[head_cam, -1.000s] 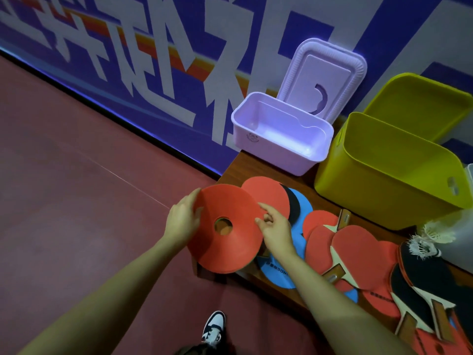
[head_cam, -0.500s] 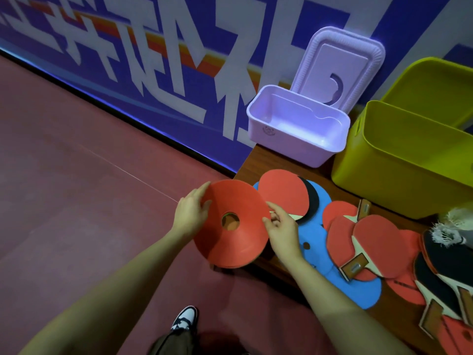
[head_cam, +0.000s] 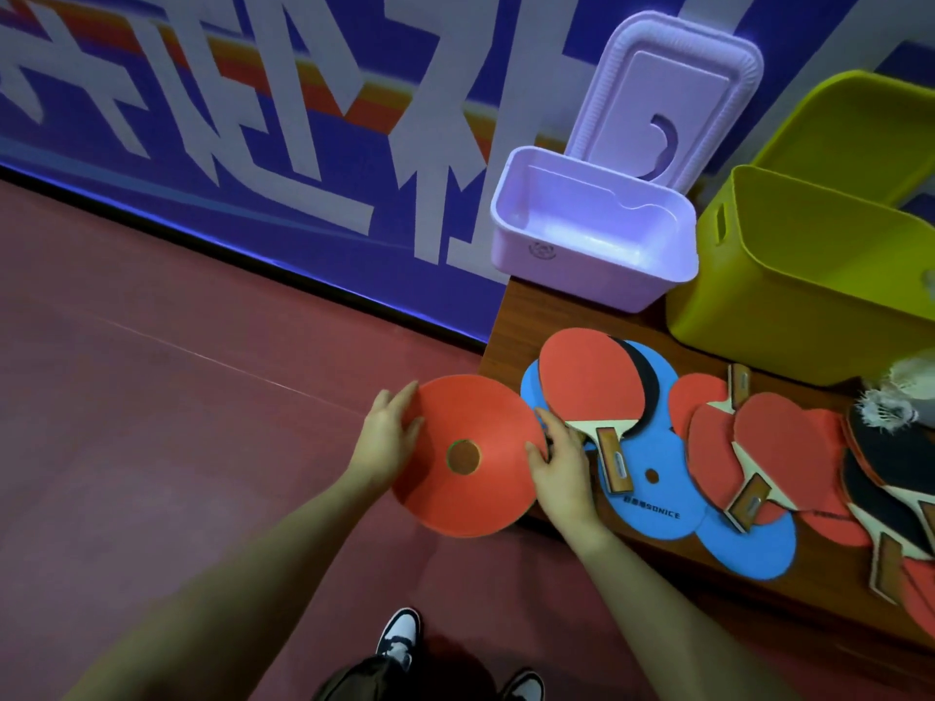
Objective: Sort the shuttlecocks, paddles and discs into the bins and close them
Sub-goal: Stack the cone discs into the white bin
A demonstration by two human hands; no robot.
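Observation:
I hold a red disc [head_cam: 475,455] with a centre hole just off the table's left end, tilted toward me. My left hand [head_cam: 387,437] grips its left rim and my right hand [head_cam: 559,465] grips its right rim. Blue discs [head_cam: 652,493] lie flat on the wooden table [head_cam: 511,321], with a red paddle [head_cam: 587,382] on top of them. More red paddles [head_cam: 764,437] and black paddles [head_cam: 890,457] overlap to the right. White shuttlecocks [head_cam: 890,402] sit at the right edge. The lilac bin [head_cam: 592,230] and the yellow-green bin [head_cam: 809,275] stand open at the back.
The lilac lid [head_cam: 673,88] leans upright against the blue-and-white wall. A yellow-green lid [head_cam: 855,129] stands behind its bin. Red floor [head_cam: 177,422] spreads to the left of the table. My shoes [head_cam: 399,634] show below.
The red disc has stayed between both hands, shifting slightly left off the table's end. The view has moved closer to the table, and the paddle on the blue discs now shows fully.

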